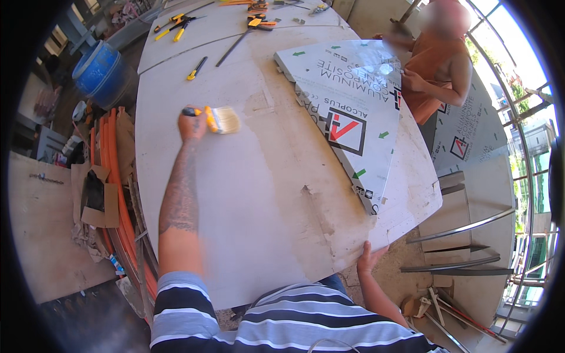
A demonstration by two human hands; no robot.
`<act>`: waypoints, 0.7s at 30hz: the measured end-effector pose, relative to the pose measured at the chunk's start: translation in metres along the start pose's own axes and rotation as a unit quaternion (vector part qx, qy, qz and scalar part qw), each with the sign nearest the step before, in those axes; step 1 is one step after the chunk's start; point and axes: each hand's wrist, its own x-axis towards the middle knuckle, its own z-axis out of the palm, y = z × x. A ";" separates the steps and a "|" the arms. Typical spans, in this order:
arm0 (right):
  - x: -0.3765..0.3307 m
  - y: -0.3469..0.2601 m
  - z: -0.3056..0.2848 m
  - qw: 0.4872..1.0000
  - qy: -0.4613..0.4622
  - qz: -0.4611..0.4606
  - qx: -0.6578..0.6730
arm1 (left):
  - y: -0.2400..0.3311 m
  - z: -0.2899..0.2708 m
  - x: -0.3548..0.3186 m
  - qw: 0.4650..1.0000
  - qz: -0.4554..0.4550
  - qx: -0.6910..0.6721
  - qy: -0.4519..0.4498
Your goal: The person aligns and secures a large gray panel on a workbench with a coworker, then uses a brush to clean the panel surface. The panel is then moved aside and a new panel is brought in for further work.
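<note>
A wide flat paintbrush [226, 120] with pale bristles and a yellow-orange and black handle is in my left hand [192, 125], over the left part of the white work table [253, 217]. The fingers are closed round the handle. At the near right edge of the table, my right hand [368, 257] rests with its thumb up against the rim and its fingers spread from the thumb along the edge, partly hidden. Between the brush and the far right side lies a folded panel [353, 112] in printed white film, with notched edges.
Beyond the brush lie a utility knife [197, 69], a bar clamp [244, 32] and yellow-handled pliers [180, 30]. Another person [438, 65] stands at the panel's far right. Orange hoses [112, 170], a cardboard box [101, 203] and a blue barrel [100, 67] are left; metal strips [462, 225] are right.
</note>
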 end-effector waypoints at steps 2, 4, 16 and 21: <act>0.001 -0.001 0.002 1.000 0.005 -0.001 0.005 | -0.043 -0.072 0.020 0.996 -0.051 0.071 0.031; 0.003 0.016 0.002 1.000 0.020 -0.011 -0.003 | -0.060 -0.145 0.029 0.964 -0.079 0.250 0.055; 0.027 0.010 -0.011 0.999 -0.025 -0.021 -0.036 | 0.047 -0.121 -0.085 0.995 0.053 -0.078 -0.007; 0.032 0.001 -0.010 1.000 -0.015 -0.004 0.001 | 0.043 -0.127 -0.080 0.981 -0.053 0.188 0.013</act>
